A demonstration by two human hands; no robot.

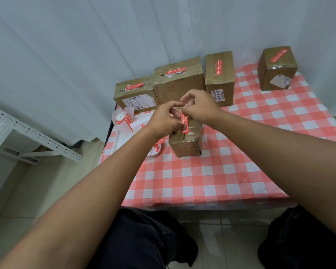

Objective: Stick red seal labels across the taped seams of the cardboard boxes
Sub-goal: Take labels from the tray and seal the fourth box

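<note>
Both hands meet over the small box at the centre of the frame, and they hide most of its top. The left hand lies across the box's left side with fingers curled; its fingertips touch the lower part of a red label, though whether they pinch it or only press it cannot be told. The right hand pinches the label's upper end between thumb and forefinger. The label runs down the box top across the shiny taped seam; how much of it is already stuck down is not visible.

Left of the box, a white tray is partly covered by the left wrist. On it stands a label roll with a loose red strip trailing, and a few red labels show at the tray's near corner, half hidden by the forearm.

In the upper middle, three boxes stand in a row against the white curtain, each with a red label on top: a low one, a larger one and a tall one. A fourth box sits apart at upper right, also labelled. All rest on a red-and-white checked cloth. A white metal rack is cut off at the left edge.
</note>
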